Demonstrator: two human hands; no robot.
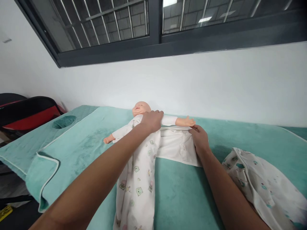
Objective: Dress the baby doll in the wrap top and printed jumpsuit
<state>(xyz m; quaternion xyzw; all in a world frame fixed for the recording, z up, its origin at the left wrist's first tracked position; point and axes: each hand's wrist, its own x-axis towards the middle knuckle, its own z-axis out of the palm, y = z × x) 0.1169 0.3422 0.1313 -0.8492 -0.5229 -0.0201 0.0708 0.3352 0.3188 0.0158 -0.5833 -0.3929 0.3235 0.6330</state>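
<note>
Beside the doll (141,107): flap (174,142) held outspread.
Near the doll's hand (188,122), its edge is pinched by the right hand (200,138); at the doll's shoulder, the left hand's (153,121) grip cannot be told; even tension seems needed next.

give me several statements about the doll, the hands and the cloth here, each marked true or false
1. The doll lies on a green cover. True.
2. The left hand is well away from the doll. False: it is at the doll's upper body.
3. The right hand holds the white panel near its outer corner. True.
4. The bunched patterned cloth lies at the picture's left. False: it lies at the right.
</note>
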